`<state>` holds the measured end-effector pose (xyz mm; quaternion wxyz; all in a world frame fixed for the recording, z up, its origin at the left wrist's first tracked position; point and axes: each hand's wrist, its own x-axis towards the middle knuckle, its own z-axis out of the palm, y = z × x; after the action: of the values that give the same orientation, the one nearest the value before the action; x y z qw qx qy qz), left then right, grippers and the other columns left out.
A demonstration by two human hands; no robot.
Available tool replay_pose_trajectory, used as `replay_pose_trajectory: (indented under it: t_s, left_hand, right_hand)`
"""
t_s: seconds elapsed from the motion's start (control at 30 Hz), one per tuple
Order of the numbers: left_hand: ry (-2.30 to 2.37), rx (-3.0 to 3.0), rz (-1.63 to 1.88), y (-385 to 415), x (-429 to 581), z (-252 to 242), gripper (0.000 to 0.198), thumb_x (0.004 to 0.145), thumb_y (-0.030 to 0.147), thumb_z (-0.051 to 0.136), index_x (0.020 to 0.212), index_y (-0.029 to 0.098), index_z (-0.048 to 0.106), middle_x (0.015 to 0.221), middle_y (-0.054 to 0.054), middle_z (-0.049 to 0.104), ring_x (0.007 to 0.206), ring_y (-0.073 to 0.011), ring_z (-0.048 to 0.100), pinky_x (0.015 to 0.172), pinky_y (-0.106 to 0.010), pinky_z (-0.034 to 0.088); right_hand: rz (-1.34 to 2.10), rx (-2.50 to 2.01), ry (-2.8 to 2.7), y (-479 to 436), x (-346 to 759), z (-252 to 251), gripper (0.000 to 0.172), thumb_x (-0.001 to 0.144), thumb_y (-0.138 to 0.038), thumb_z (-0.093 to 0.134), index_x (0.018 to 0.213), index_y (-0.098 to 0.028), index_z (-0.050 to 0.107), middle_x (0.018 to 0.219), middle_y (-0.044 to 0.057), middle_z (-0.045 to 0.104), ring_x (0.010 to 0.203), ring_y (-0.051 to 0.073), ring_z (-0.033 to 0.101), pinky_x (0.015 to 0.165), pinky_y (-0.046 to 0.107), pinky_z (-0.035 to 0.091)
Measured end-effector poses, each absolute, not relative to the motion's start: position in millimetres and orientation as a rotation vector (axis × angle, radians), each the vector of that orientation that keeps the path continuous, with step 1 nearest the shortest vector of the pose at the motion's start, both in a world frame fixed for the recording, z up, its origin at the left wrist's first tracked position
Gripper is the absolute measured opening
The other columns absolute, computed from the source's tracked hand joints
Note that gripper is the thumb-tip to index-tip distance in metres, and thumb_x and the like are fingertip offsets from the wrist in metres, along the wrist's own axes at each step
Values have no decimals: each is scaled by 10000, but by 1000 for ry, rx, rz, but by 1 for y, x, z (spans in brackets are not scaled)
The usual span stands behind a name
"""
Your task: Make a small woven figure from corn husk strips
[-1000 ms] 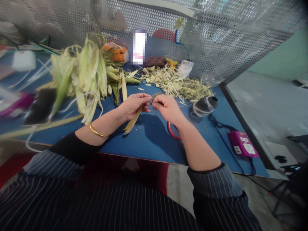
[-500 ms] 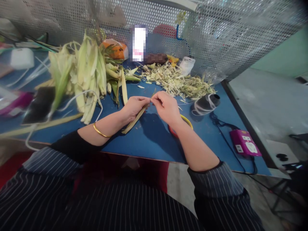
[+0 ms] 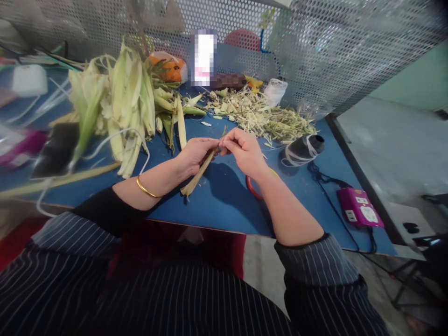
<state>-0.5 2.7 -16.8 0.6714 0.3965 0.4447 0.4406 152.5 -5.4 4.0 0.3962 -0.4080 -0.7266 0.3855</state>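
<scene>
A folded strip of dried corn husk is pinched in my left hand. Its wide end hangs down toward the table's front, and its thin tip sticks up between my hands. My right hand is closed in a pinch right against the left fingertips, by the upper part of the husk. What lies between the right fingertips is too small to make out. A thin white thread runs from behind this hand to a black cone of thread on the right. Partly under my right forearm lies a red and yellow ring.
A heap of corn husks fills the left of the blue table. Shredded husk scraps lie at the back, before a perforated metal screen. A purple power box with black cables sits at the right edge. White cords cross the left side.
The husk's lower end has swung slightly right and its tip shows more clearly above my fingers. My right fingers have curled a little more. The whole view has shifted slightly.
</scene>
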Motion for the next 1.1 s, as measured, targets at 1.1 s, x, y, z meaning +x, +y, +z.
replay_pose_trajectory:
  t_s: [1.1]
  left_hand:
    - [1076,716,1065,2,3,-15,83,735,209,699,721,149,642,560,13,574,469,-65,496,443,-200,410]
  right_hand:
    - [1003,-1201,-1713,2,151,-10,86,746,-243,619,676,-193,610,641,-12,592,641,130,544,682,294,437]
